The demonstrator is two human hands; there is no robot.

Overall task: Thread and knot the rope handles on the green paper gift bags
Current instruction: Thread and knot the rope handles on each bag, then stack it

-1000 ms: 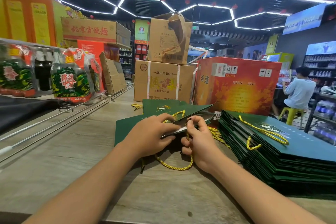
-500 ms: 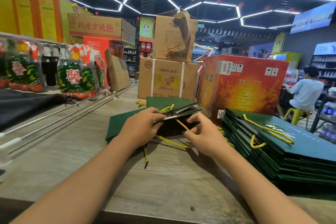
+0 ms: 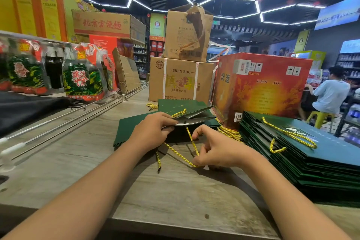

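Observation:
A flat green paper gift bag (image 3: 127, 128) lies on the wooden counter, its mouth lifted open toward me. My left hand (image 3: 151, 131) grips the bag's raised top edge, thumb on the grey inner flap. A yellow twisted rope (image 3: 176, 151) runs from a hole in that flap down to my right hand (image 3: 213, 150), which pinches it close to the counter. One dark-tipped rope end (image 3: 158, 163) trails loose below the bag. Another yellow handle (image 3: 179, 113) loops over the bag's far side.
A tall stack of flat green bags (image 3: 311, 161) with a yellow handle on top fills the right. Loose yellow ropes (image 3: 228, 132) lie beside it. A red carton (image 3: 261, 85) and brown boxes (image 3: 180, 80) stand behind. Bottle packs (image 3: 83, 80) line the left. A person sits far right.
My right hand has drawn back toward me and down from the bag's mouth, pulling the yellow rope out longer. My left hand keeps its grip on the bag's edge.

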